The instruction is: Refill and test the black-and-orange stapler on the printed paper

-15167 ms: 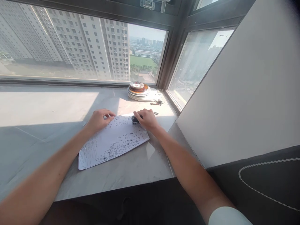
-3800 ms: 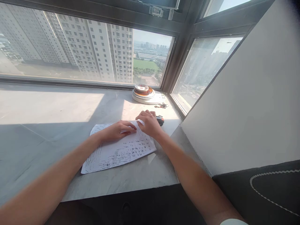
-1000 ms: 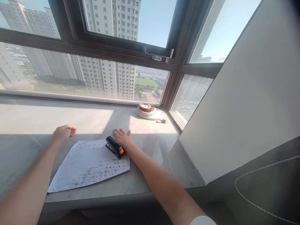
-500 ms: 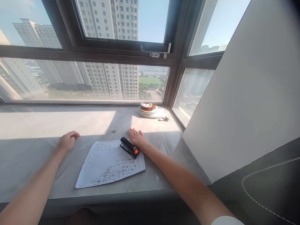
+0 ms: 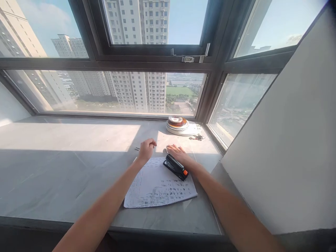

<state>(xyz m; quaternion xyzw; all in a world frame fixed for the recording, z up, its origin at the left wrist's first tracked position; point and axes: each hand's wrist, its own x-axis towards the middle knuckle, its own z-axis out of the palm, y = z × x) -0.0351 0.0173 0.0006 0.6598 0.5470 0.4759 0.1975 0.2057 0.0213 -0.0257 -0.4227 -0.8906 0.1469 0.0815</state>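
Observation:
A printed sheet of paper (image 5: pixel 159 183) lies on the grey stone window sill (image 5: pixel 65 168). A black stapler with an orange end (image 5: pixel 175 167) rests on the sheet's upper right corner. My right hand (image 5: pixel 178 153) lies flat on the sill just behind the stapler, fingers spread, holding nothing. My left hand (image 5: pixel 146 148) hovers at the sheet's top edge with its fingers curled inward; I cannot make out anything in them. A tiny dark strip (image 5: pixel 137 148) lies on the sill just left of that hand.
A stack of plates (image 5: pixel 180 126) stands in the sill's far right corner, with a small dark tangle (image 5: pixel 196 137) beside it. A white slanted wall panel (image 5: pixel 283 140) borders the right side. Windows run along the back.
My left hand has moved right, from the bare sill to the top edge of the paper, and curled its fingers. My right hand stays flat behind the stapler. The view has shifted.

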